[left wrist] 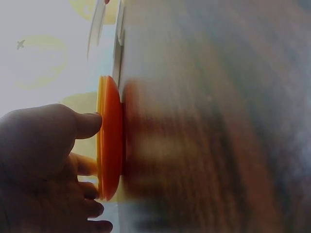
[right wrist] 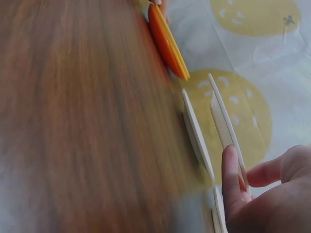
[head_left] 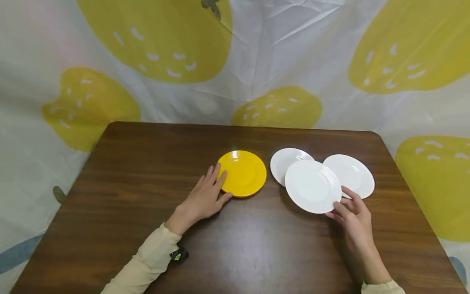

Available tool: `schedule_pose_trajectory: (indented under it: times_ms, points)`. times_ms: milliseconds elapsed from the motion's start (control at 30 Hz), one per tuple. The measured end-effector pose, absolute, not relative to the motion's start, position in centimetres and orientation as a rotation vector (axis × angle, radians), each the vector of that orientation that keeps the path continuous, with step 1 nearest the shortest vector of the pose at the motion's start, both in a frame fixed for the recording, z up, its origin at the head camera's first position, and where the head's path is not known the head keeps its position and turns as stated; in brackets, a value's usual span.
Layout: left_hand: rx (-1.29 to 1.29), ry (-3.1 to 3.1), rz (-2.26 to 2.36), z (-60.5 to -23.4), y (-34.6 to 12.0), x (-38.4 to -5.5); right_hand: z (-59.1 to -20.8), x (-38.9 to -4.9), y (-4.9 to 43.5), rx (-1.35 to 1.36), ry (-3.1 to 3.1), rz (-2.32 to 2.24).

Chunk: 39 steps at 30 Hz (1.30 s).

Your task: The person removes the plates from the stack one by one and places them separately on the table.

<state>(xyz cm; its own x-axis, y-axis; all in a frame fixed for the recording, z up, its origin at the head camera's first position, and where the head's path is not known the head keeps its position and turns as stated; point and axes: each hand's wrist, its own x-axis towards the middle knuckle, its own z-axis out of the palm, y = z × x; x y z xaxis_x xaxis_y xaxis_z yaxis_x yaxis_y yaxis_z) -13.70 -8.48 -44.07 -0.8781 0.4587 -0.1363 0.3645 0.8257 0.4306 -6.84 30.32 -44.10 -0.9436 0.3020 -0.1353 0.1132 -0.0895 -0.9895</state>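
My right hand pinches a white plate at its near right rim, thumb on top and fingers beneath. In the right wrist view this held plate is raised off the table, roughly level. Two more white plates lie on the table behind it: one at the left, partly covered by the held one in the head view, and one at the right. My left hand rests its spread fingers on the left rim of a stack of yellow plates; the stack's orange underside shows in the left wrist view.
The brown wooden table has a far edge close behind the plates. A white cloth with yellow fruit prints hangs beyond it. A small dark device sits at my left wrist.
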Motion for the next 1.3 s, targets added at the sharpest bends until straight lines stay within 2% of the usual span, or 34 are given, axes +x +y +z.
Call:
schedule_pose_trajectory:
  times_ms: [833, 1100, 1300]
  points:
    - [0.637, 2.783, 0.602, -44.2, -8.8, -13.9, -45.7, -2.9, 35.3, -0.606, -2.014, 2.172]
    - [0.64, 2.791, 0.606, -44.2, -9.0, -13.8, -45.9, -1.0, 36.7, -0.565, -2.01, 2.178]
    - [0.63, 2.787, 0.604, -44.0, -9.0, -13.6, -45.7, 0.3, 38.0, -0.658, -2.032, 2.132]
